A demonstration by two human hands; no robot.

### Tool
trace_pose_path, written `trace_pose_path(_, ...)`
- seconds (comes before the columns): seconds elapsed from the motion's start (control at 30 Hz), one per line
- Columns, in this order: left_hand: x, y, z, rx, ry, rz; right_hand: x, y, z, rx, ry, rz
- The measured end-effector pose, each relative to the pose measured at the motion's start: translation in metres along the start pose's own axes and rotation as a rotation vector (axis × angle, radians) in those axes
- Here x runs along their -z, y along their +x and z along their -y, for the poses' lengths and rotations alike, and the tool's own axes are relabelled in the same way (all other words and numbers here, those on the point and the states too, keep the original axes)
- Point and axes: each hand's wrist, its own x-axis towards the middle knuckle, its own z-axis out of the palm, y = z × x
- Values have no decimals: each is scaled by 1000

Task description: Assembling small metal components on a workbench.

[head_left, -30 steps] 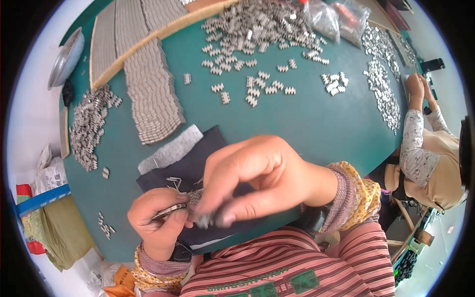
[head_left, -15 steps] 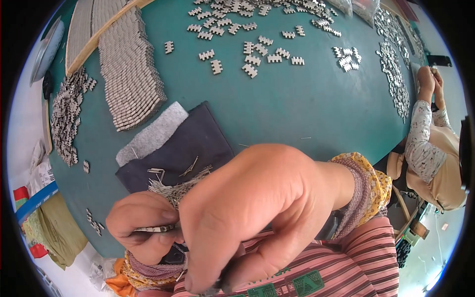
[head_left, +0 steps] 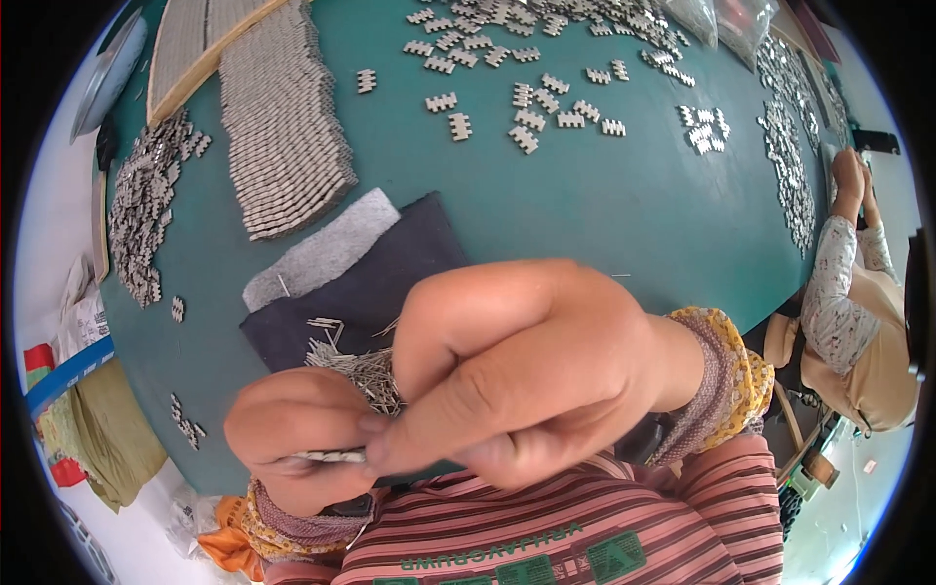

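My left hand is closed on a thin, toothed metal link piece, whose edge shows between thumb and curled fingers. Against its fingertips my right hand presses, its fingers folded; whatever they may hold is hidden. Just beyond both hands lies a heap of thin metal pins on a dark cloth. My right hand covers part of the heap. A grey felt strip rests along the cloth's far left edge, with a single pin on it.
Stacked rows of metal links lie by a wooden strip at the far left. A loose pile of links sits beside them; more are scattered over the green table. At right, another person's hands rest near the table edge.
My right hand has risen from low over my lap to my left fingertips, and its fingers have folded. The left still grips the link piece. The whole view has shifted slightly.
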Motion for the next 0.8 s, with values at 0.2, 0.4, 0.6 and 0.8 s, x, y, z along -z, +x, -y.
trace_pose_path(0.2, -1, 6, -11, 124, 86, -26, -10, 2, -6, 78, -416, -36)
trace_pose_path(0.4, 1, 11, -10, 85, 129, 29, -9, 1, -7, 72, -396, 18)
trace_pose_path(0.6, -2, 6, -9, 193, 99, -37, -7, -2, -8, 51, -504, 16)
trace_pose_path(0.8, -2, 3, -7, 76, 215, -171, 4, -1, -13, 17, -623, -2)
